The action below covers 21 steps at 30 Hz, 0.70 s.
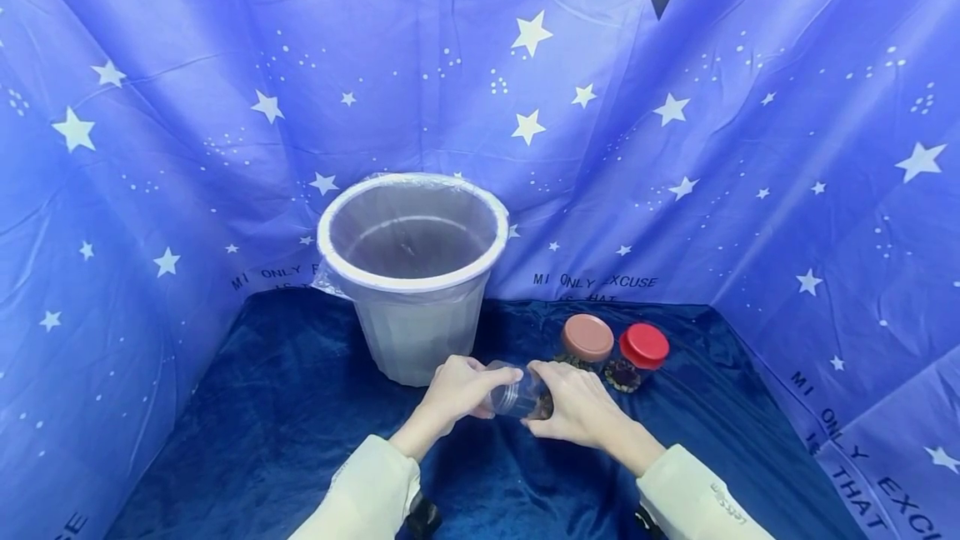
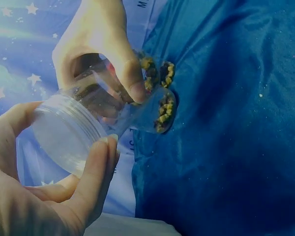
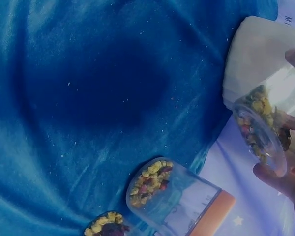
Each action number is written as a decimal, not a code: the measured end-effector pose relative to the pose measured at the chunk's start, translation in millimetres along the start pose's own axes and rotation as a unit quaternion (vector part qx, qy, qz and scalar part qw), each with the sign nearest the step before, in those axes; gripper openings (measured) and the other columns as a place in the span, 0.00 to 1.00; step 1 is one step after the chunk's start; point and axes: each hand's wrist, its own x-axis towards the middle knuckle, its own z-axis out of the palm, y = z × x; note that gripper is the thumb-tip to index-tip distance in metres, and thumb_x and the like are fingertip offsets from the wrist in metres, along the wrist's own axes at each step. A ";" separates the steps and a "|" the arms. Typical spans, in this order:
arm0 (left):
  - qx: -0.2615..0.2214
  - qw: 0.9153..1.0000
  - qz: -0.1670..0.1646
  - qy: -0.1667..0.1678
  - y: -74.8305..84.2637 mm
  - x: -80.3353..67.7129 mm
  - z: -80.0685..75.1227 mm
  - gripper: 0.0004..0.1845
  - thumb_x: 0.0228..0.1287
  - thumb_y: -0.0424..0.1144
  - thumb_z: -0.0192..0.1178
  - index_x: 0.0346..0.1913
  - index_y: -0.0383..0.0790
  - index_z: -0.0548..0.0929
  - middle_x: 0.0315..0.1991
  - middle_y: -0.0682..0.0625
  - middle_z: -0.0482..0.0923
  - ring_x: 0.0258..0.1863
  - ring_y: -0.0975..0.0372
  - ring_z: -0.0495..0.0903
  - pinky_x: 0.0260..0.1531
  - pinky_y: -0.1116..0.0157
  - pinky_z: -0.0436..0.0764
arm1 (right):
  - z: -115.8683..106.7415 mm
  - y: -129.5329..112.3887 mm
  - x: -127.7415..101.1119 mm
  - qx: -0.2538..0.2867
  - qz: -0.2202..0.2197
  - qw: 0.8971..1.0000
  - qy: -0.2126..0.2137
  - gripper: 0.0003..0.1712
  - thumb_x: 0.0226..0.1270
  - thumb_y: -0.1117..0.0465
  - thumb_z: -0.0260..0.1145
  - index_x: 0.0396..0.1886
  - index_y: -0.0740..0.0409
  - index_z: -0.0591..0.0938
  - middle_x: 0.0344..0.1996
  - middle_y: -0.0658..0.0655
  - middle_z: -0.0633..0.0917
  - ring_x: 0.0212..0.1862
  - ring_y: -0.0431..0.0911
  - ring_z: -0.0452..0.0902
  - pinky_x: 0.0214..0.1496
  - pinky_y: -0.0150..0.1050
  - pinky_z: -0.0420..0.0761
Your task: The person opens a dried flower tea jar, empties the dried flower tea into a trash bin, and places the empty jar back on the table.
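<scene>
A clear jar (image 1: 510, 397) lies tilted sideways between both hands, in front of the bin and above the dark blue cloth. My left hand (image 1: 459, 390) grips its round, ribbed translucent end (image 2: 64, 135), thumb and fingers on opposite sides. Around the base end, my right hand (image 1: 576, 403) holds the jar with spread thumb and fingers. Dried flower bits in yellow, green and dark red are gathered by the jar's base (image 3: 260, 130). Close beyond the right hand stand a jar with a pinkish-brown lid (image 1: 587, 337) and one with a red lid (image 1: 645, 345).
A white bin (image 1: 420, 340) lined with a clear bag stands behind the left hand. Crumpled dark blue cloth (image 1: 262, 415) covers the table. Blue star-printed curtains (image 1: 420, 107) close off the back and both sides. Both standing jars hold similar dried flowers.
</scene>
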 end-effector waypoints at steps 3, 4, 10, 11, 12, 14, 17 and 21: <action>-0.006 1.000 -0.005 -0.009 -0.1 -1.2 0.0 0.25 0.50 0.58 0.71 0.22 0.38 0.77 0.17 0.50 0.77 0.17 0.62 0.82 0.24 0.64 0.85 | -0.9 -0.4 -0.5 -0.004 0.001 1.000 0.000 0.38 0.38 0.42 0.79 0.50 0.54 0.80 0.35 0.50 0.86 0.34 0.40 0.80 0.30 0.35 0.79; 0.005 1.000 -0.002 -0.017 -0.8 -1.7 0.0 0.25 0.52 0.58 0.70 0.23 0.38 0.77 0.16 0.50 0.76 0.17 0.62 0.82 0.24 0.64 0.85 | -1.3 -0.3 -0.9 -0.003 0.002 1.000 -0.005 0.38 0.38 0.42 0.79 0.51 0.54 0.80 0.36 0.50 0.86 0.34 0.41 0.80 0.30 0.36 0.79; 0.135 0.988 0.047 -0.051 -6.9 -4.6 0.6 0.31 0.63 0.67 0.54 0.37 0.36 0.77 0.27 0.47 0.76 0.24 0.59 0.77 0.25 0.64 0.75 | -3.1 1.9 -3.3 0.008 0.012 0.999 -0.045 0.40 0.41 0.41 0.78 0.54 0.55 0.79 0.42 0.54 0.87 0.40 0.45 0.83 0.34 0.41 0.82; 0.146 0.986 0.056 -0.050 -8.0 -4.4 1.1 0.33 0.64 0.67 0.53 0.38 0.35 0.77 0.29 0.46 0.77 0.26 0.58 0.76 0.26 0.63 0.74 | -3.2 2.5 -3.5 0.009 0.013 0.999 -0.047 0.40 0.41 0.41 0.78 0.54 0.55 0.79 0.43 0.54 0.87 0.41 0.45 0.83 0.35 0.42 0.82; 0.153 0.985 0.066 -0.047 -9.2 -4.2 1.6 0.34 0.65 0.67 0.51 0.41 0.34 0.77 0.31 0.45 0.77 0.29 0.57 0.76 0.29 0.61 0.74 | -3.3 3.1 -3.6 0.011 0.013 0.999 -0.048 0.41 0.41 0.41 0.78 0.55 0.55 0.79 0.44 0.54 0.87 0.41 0.45 0.83 0.36 0.42 0.82; 0.158 0.982 0.092 -0.038 -11.4 -3.4 2.5 0.36 0.67 0.67 0.48 0.48 0.32 0.77 0.39 0.42 0.78 0.37 0.55 0.77 0.37 0.57 0.77 | -3.7 4.4 -3.7 0.016 0.015 0.998 -0.052 0.41 0.41 0.41 0.78 0.55 0.54 0.79 0.44 0.53 0.86 0.42 0.44 0.83 0.36 0.42 0.82; 0.170 0.973 0.153 -0.022 -14.0 -2.5 1.7 0.36 0.69 0.65 0.49 0.61 0.35 0.73 0.53 0.41 0.77 0.52 0.52 0.77 0.53 0.52 0.76 | -3.6 6.5 -3.1 0.026 0.018 0.997 -0.064 0.41 0.43 0.40 0.78 0.56 0.54 0.79 0.45 0.53 0.86 0.43 0.44 0.83 0.39 0.43 0.83; 0.224 0.938 0.262 -0.021 -13.3 -1.7 -6.1 0.34 0.64 0.60 0.59 0.68 0.46 0.70 0.63 0.47 0.70 0.63 0.54 0.72 0.61 0.51 0.73 | -4.6 9.6 -0.7 0.057 0.036 0.994 -0.083 0.40 0.44 0.40 0.77 0.57 0.54 0.79 0.46 0.52 0.86 0.44 0.44 0.82 0.41 0.44 0.83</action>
